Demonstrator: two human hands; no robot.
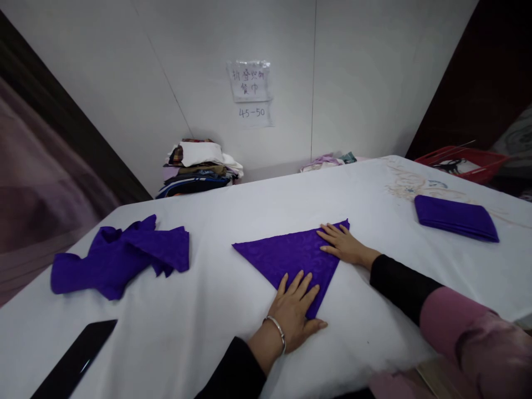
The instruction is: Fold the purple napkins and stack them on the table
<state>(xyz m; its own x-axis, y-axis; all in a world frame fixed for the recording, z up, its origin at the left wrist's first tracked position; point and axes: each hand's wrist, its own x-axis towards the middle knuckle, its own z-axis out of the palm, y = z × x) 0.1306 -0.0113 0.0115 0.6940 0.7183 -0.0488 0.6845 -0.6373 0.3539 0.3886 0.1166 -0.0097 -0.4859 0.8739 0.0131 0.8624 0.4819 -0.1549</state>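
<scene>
A purple napkin (pixel 282 252), folded into a triangle, lies flat on the white tablecloth (pixel 216 338). Fingers spread, my left hand (pixel 293 310) presses on its near corner, the thumb resting on the white cloth beside it. My right hand (pixel 341 244) lies flat over the far right corner, its fingers stretched to the left. Neither hand grips anything. Parts of the napkin's near and right edges are hidden under the hands. A silver bracelet (pixel 276 330) circles my left wrist.
Crumpled purple cloths (pixel 124 255) lie at the left, with a dark flat device (pixel 77 360) in front. A folded purple stack (pixel 455 219) sits at the right. Beyond the table are piled clothes (pixel 199 169), a red basket (pixel 477 163) and a wall sign (pixel 250 83).
</scene>
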